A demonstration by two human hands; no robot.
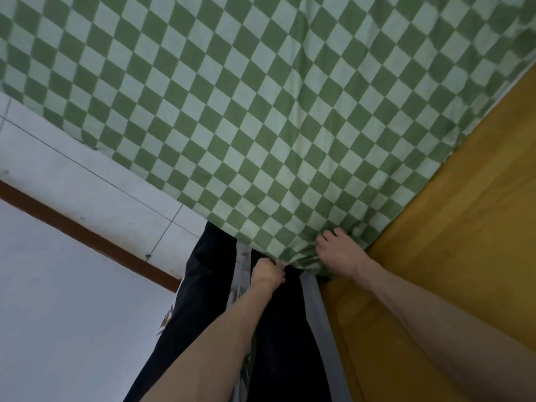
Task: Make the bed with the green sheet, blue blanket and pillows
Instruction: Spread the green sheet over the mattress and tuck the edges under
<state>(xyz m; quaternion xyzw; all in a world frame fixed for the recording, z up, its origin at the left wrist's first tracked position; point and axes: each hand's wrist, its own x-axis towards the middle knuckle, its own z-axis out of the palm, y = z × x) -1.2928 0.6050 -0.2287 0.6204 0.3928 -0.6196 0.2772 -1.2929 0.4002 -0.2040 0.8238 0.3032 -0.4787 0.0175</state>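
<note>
Sheet [261, 111] of green checks lies spread over the bed, its near corner bunched where both bare forearms reach forward, right hand [338, 253] clutching the cloth from above, left hand [268, 272] clenched on its edge.

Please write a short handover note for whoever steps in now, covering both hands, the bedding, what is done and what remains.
Left hand: fist gripping the near corner of the green-and-pale checked cotton sheet.
Right hand: fingers curled into the same corner, beside the yellow-brown wooden bed frame.
Sheet: spread largely flat over the bed, some ripples at the far right; its left edge hangs towards the white tiled floor.
Done: sheet laid out.
Left: settle this corner, smooth the ripples, then blanket and pillows, neither in view.
</note>
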